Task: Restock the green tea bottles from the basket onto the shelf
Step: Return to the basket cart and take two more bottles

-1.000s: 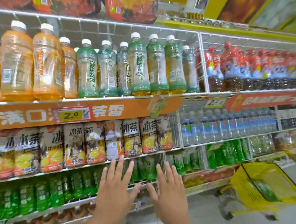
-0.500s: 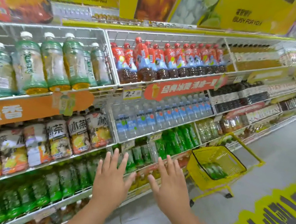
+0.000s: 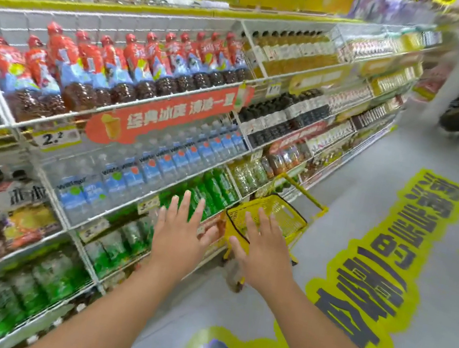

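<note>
A: What is seen closest?

B: Two bare arms are stretched out in front. The left hand (image 3: 179,236) and the right hand (image 3: 265,253) are held flat, with the fingers spread wide. Nothing is held in either one.

A: Why are they held open like that?

B: It is likely that they are being made ready to grab something. No bottle is touched yet.

A: What is found just past the hands?

B: A yellow basket (image 3: 279,212) on little wheels is parked on the floor, right beyond the right hand's fingertips. Part of it is hidden by that hand. It is kept close beside the shelf (image 3: 140,200), likely so that bottles can be passed across quickly.

A: Are the green tea bottles seen inside it?

B: That cannot be told. The inside is blurred and partly covered.

A: And further off?

B: Green bottles (image 3: 217,187) are lined up on the rack just past the left hand's fingers. Above those, water bottles (image 3: 164,160) are stacked, and higher up, red-capped bottles (image 3: 125,67) are set in a row.

A: So how much of the job is done?

B: It is guessed that a reach to the basket is needed next.
</note>
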Demonstrator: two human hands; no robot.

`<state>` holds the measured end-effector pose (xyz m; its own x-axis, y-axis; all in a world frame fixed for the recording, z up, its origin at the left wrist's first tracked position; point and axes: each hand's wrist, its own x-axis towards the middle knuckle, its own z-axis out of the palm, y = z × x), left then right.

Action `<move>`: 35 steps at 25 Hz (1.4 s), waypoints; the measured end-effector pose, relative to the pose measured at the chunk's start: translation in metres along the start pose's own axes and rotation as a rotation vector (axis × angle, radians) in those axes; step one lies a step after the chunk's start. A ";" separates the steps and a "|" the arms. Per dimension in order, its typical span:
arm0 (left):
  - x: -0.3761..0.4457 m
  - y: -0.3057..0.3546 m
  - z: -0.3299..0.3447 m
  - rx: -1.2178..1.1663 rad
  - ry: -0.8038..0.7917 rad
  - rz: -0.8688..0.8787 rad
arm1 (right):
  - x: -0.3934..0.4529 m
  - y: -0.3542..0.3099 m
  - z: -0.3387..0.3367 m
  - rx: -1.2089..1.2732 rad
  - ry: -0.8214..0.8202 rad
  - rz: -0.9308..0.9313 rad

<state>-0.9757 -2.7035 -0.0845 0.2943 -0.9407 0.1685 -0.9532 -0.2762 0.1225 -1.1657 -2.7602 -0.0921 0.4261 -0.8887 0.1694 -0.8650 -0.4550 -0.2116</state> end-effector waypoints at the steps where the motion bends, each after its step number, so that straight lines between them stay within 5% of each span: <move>1: 0.017 0.011 0.006 -0.008 -0.002 0.021 | 0.012 0.012 0.000 0.001 0.005 0.015; 17: 0.291 0.118 0.099 -0.053 -0.038 0.208 | 0.228 0.166 0.025 -0.037 -0.011 0.156; 29: 0.387 0.263 0.185 -0.045 -0.027 -0.143 | 0.366 0.364 0.063 0.015 -0.147 -0.134; 35: 0.391 0.296 0.211 -0.073 -0.074 -0.351 | 0.416 0.396 0.082 -0.013 -0.281 -0.293</move>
<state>-1.1571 -3.1945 -0.1887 0.5941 -0.8037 0.0330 -0.7871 -0.5723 0.2300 -1.3092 -3.3146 -0.1845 0.7093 -0.7032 -0.0489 -0.6987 -0.6921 -0.1812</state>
